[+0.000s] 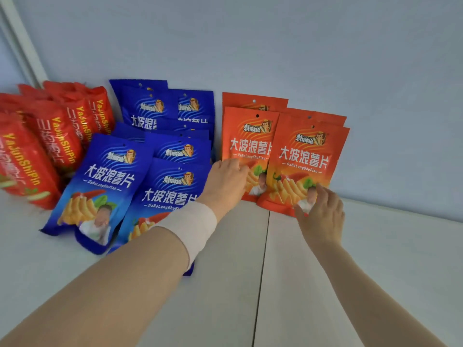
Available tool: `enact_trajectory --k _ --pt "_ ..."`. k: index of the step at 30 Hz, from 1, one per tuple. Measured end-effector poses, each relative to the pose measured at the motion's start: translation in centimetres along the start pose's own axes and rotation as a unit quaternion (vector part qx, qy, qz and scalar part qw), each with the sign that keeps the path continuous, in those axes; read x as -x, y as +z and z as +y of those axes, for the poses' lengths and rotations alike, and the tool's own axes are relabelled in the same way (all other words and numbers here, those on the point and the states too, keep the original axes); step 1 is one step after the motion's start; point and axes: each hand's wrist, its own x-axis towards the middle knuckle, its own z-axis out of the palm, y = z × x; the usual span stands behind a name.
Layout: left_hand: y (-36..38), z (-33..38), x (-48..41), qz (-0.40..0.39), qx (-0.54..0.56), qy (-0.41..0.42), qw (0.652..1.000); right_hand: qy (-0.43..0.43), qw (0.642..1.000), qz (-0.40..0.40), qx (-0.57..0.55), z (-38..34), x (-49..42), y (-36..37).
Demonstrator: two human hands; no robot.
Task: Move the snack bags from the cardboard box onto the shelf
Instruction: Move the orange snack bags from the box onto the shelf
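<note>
Head view: both hands steady orange snack bags on the shelf.
Left hand (229,176) presses the left orange bag (246,146), fingers hidden, grip unclear; right hand (319,209) pinches the right orange bag (304,159) at its base. Both lean on the wall (275,46); once released, they could slide forward on the shelf (325,271).

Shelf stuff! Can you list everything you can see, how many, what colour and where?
red bags: several, exact count unclear, red with yellow letters, far left, leaning on each other.
blue bags: at least six, blue, middle, overlapping.
orange bags: at least four, orange, right, standing against the wall.
shelf: one, white, under everything.
wall: pale blue, behind.
wrist wrap: one, pale pink, on the left wrist.
left hand: touches an orange bag.
right hand: fingers on the front orange bag's bottom.
</note>
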Motion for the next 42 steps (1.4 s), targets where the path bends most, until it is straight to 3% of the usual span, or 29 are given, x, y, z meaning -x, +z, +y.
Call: enact_trajectory --k 5,12,15,19,25,33,39,42 --pt "-4.0 -0.4 10.8 -0.078 -0.155 -0.004 0.985 -0.187 0.964 -0.125 0.142 -3.3 8.9 -2.2" --pt "-10.6 -3.0 31.2 -0.123 -0.228 -0.088 0.962 -0.348 0.903 -0.203 0.151 -8.8 24.0 -4.1" --pt "-13.5 -5.2 39.7 -0.203 -0.201 -0.155 0.946 -0.414 0.874 -0.213 0.137 -13.0 30.0 -4.3" --pt "-16.8 -8.9 51.7 -0.213 -0.215 -0.263 0.916 -0.52 0.827 -0.184 0.106 -19.7 38.9 -4.1" --pt "-21.9 -12.8 71.4 -0.248 -0.209 -0.401 0.857 -0.629 0.732 -0.252 0.07 -28.3 55.5 -2.2" --pt "-20.8 -16.7 98.6 -0.294 -0.095 -0.574 0.758 -0.68 0.63 -0.37 0.062 -33.3 80.6 3.4" --pt "-16.5 -17.2 111.0 -0.304 0.058 -0.673 0.672 -0.61 0.594 -0.501 0.152 -30.7 91.2 7.8" --pt "-13.7 -17.2 113.2 -0.296 0.153 -0.722 0.606 -0.563 0.592 -0.54 0.204 -29.5 93.0 10.0"
